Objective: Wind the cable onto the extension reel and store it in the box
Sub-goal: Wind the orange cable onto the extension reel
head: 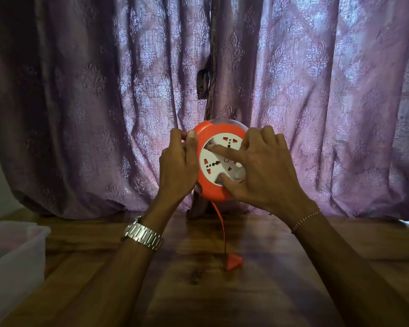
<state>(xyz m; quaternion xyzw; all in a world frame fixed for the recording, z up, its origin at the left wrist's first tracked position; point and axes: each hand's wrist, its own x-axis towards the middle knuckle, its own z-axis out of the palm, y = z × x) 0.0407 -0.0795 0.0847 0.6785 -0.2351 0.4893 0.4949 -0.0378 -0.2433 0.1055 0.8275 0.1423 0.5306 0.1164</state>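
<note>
I hold a round orange extension reel [210,187] with a white socket face up above the wooden table. My left hand [178,166] grips its left rim, thumb on the front edge. My right hand [260,166] lies on the white face, with index finger and thumb pressed into it. A short length of orange cable [220,223] hangs from the reel's underside down to an orange plug [233,262], which rests on the table. The reel's right side is hidden by my right hand.
A translucent plastic box [14,253] stands open at the left edge of the wooden table [222,298]. A purple patterned curtain [104,102] hangs close behind the reel along the table's far edge.
</note>
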